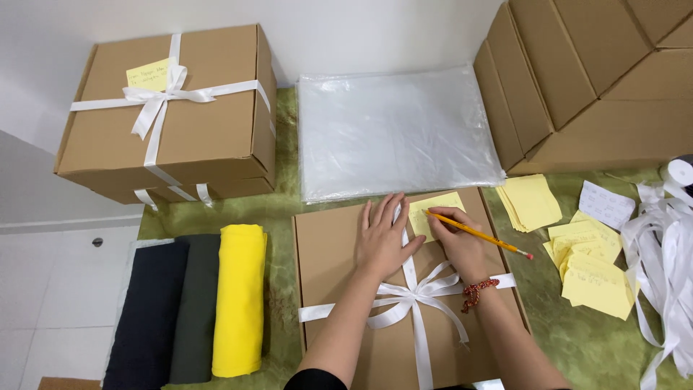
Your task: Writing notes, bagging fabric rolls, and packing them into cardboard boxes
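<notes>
A flat brown cardboard box tied with a white satin ribbon and bow (404, 289) lies at 6 o'clock on the green mottled tabletop (577, 339). The left hand (381, 242) rests flat and open on the lid, fingers spread, gripping nothing — it seems to pin the box and the edge of the pale yellow sticky note (433, 213) so the paper does not slide. The right hand (462, 242) has its grip closed around a yellow pencil with a pink eraser (480, 235), the tip down on the note at about 12 o'clock of the lid, the eraser end pointing to 4 o'clock.

At 10 o'clock stands a stack of ribbon-tied brown boxes (173, 115) bearing a similar note; at 12 o'clock a pile of clear plastic bags (393, 133); at 2 o'clock flattened brown cartons (577, 79) lean against each other. Loose yellow notes (585, 267) and tangled white ribbon (664, 260) lie at 3 o'clock — within reach of the writing hand. Folded black, grey and yellow cloths (195, 310) sit at 8 o'clock.

What is written on the notes is too small to make out, the box's near edge is cut off, and the ribbon roll is only partly in view.
</notes>
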